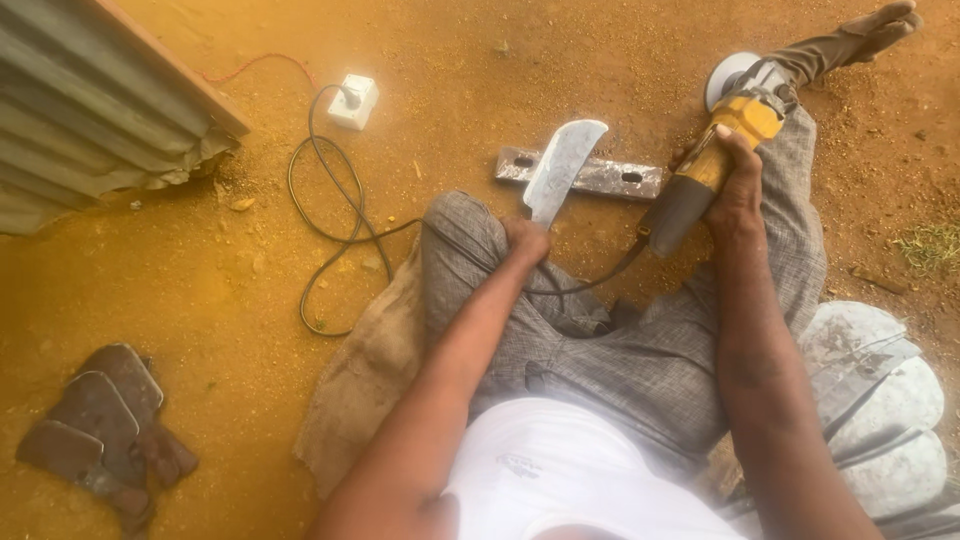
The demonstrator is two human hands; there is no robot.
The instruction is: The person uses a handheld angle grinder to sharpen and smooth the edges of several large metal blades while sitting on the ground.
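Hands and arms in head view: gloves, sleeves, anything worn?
Both bare: no gloves, no sleeves, no watch or bands showing on the left hand or the right hand. Forearms uncovered up to the frame edge. Other clothing in view: white shirt, grey checked trousers.

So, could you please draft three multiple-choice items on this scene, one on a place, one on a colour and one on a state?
1. Where does the blade rest?
A. across the metal bar
B. on the corrugated sheet
C. on the burlap sack

2. What colour is the body of the angle grinder?
A. green
B. yellow
C. red

3. How is the grinder's cable at the white socket box?
A. cut
B. lying unplugged
C. plugged in

Answers: 1 A, the left hand holds the blade over the slotted bar. 2 B, the right hand grips a yellow housing. 3 C, the black plug sits in the socket box.
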